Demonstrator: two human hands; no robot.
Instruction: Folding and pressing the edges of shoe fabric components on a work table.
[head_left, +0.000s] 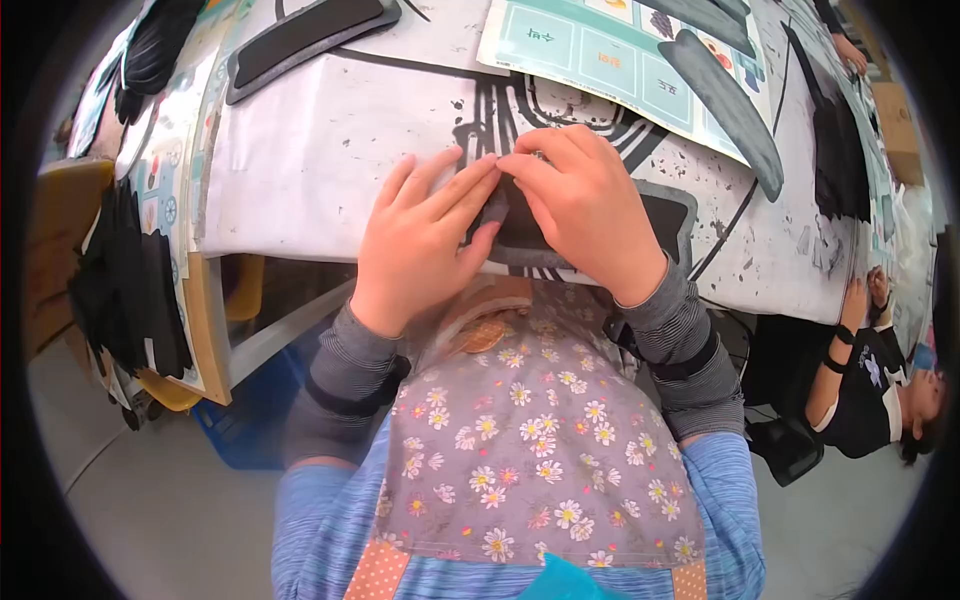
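Note:
A flat black piece with a grey border (664, 218) lies at the table's front edge, largely hidden by my hands. My left hand (425, 228) is at its left end, fingers stretched out and the thumb apart, by a small grey flap. Thumb and fingertips of my right hand (582, 195) are pinched together and meet the left index fingertip. Whatever they grip there is too small or hidden to name. A similar black piece with grey edging (312, 42) rests at the far left of the table.
Long grey padded strips (722, 110) lie across a printed picture sheet (535, 40) at the far right. Black fabric pieces (125, 285) hang beside the left table edge, with more (840, 150) at right. Another person (865, 385) is at the right.

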